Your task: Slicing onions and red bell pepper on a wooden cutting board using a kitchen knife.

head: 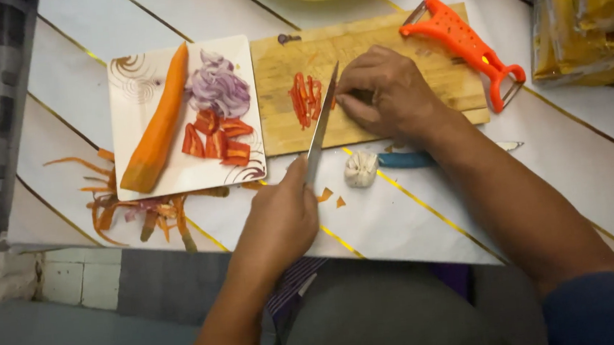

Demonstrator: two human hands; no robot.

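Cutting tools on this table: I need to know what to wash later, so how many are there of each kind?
Knife held in the left hand: 1
Orange peeler: 1
Blue-handled knife lying beside the garlic: 1
Wooden cutting board under the right hand: 1
Total: 4

Left hand [278,222] holds knife [323,122] over red pepper strips [305,98]; right hand [382,93] steadies them.
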